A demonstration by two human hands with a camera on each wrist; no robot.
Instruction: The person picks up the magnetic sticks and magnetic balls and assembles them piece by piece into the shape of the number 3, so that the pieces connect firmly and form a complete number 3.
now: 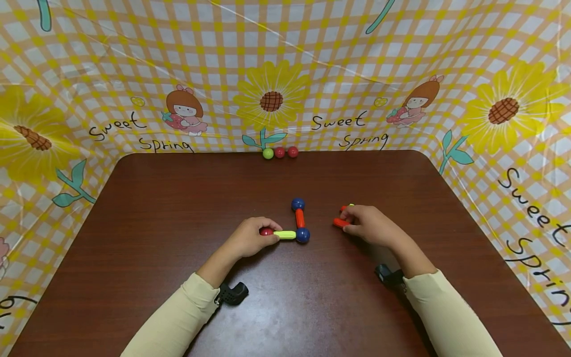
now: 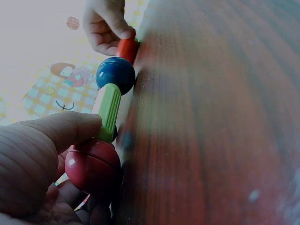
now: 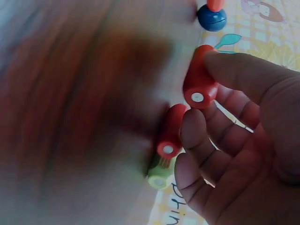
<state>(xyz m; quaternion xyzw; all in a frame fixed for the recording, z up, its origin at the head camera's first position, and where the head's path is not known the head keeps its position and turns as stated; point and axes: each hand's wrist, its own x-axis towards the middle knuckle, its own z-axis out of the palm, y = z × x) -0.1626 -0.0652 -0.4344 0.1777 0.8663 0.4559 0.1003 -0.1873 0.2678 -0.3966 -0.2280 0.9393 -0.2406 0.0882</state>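
My left hand (image 1: 250, 239) pinches a yellow-green magnetic rod (image 1: 286, 234) close to the red ball (image 1: 266, 231) on its near-hand end. The rod's other end meets a blue ball (image 1: 303, 235). From that ball a red rod (image 1: 300, 218) runs away to a second blue ball (image 1: 298, 204), making an L on the table. To the right, my right hand (image 1: 368, 223) holds a loose red rod (image 3: 199, 77) between thumb and fingers, its white-dotted end showing. Just beside those fingertips lie another red rod (image 3: 172, 131) and a yellow-green rod (image 3: 160, 176), partly hidden in the head view.
At the table's back edge sit a green ball (image 1: 268, 153) and two red balls (image 1: 279, 152) in a row. A checked, flower-printed cloth (image 1: 214, 59) hangs behind and along the sides of the brown table (image 1: 178, 183).
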